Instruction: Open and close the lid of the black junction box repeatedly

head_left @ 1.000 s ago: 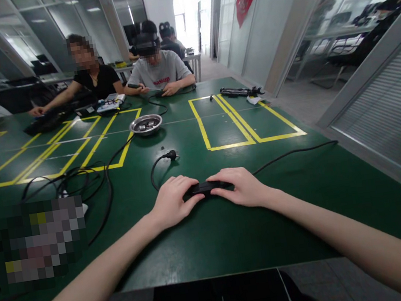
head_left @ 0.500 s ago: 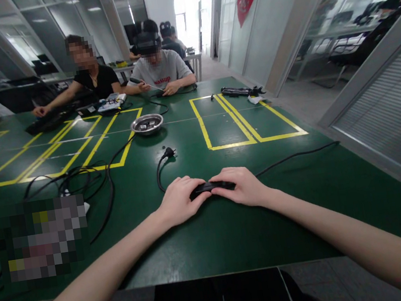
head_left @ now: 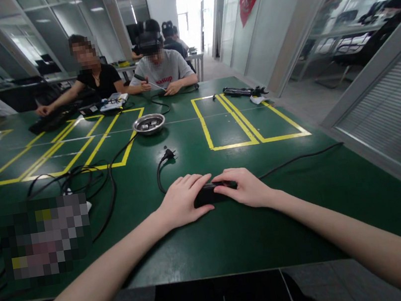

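Between my hands lies a black power adapter (head_left: pixel 207 197), a long dark block low over the green table. My left hand (head_left: pixel 182 201) wraps its left end, fingers over the far side and thumb along the near side. With thumb and fingers closed together, my right hand (head_left: pixel 248 186) holds the far right part; its fingers hide that end. A cord with a black plug (head_left: pixel 168 154) curls out beyond my left hand. Another black cord (head_left: pixel 299 157) runs off to the right from behind my right hand.
A steel bowl (head_left: pixel 149 123) with small metal parts stands ahead. Tangled black cables (head_left: pixel 76 178) and a blurred-out item (head_left: pixel 48 237) lie left. A folded black tripod-like item (head_left: pixel 244 91) lies at the far right. Across the green table (head_left: pixel 157 262), a co-worker (head_left: pixel 161 68) handles a tool.
The adapter shows a broader dark face towards me. My left thumb has dropped lower and spread from the fingers, while my right thumb sits slightly higher. The view has shifted slightly.
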### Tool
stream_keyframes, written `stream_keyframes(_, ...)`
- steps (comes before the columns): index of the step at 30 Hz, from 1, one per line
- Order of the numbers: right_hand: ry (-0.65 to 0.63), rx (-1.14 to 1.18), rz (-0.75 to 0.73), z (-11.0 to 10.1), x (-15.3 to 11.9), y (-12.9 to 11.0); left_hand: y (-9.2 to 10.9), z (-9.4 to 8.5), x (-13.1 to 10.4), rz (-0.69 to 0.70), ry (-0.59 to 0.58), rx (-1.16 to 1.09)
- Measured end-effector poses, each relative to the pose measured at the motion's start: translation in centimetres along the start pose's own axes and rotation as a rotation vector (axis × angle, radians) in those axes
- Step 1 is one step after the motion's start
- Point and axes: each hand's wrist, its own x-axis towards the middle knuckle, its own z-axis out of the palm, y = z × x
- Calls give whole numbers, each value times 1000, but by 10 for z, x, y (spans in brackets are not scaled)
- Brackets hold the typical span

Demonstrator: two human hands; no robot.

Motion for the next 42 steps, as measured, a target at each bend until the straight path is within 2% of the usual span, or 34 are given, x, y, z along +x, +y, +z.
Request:
stream_keyframes(4,-36,231,159,-4,1,1,-4,-2,-1,224,76,109)
stream_keyframes(8,-164,345,205,-6,2,5,-3,-1,-2,311,132,118)
stream_keyframes(11,-153,251,137,-5,0,3,-2,1,-3,304,122,89)
stream_keyframes(14,-68,134,-51,-5,-2,0,-2,0,-3,247,110,56)
stream_keyframes(16,-73,84,-170,-6,-3,-1,-3,-1,-2,199,112,26)
stream_keyframes(19,-59,27,-230,-6,-5,0,-4,-3,-2,140,116,-4)
stream_keyframes(24,-35,-15,-223,-7,-6,0,-4,-3,-4,93,93,13)
stream_keyframes(27,-113,125,-162,-9,-4,-2,-5,-1,-5,86,65,8)
stream_keyframes(30,-220,341,-29,-12,-2,-3,-6,2,-4,105,60,19)
stream_keyframes(33,-260,419,52,-12,-1,-2,-7,4,-2,114,81,31)
stream_keyframes(35,-226,399,62,-13,0,3,-6,3,-1,123,122,36)
stream_keyframes(37,-128,366,80,-16,1,14,-6,1,-2,123,173,52)
stream_keyframes(39,32,326,127,-25,3,31,-5,-3,-3,107,214,66)
stream_keyframes(42,326,231,248,-48,3,62,-6,-8,-6,87,230,54)
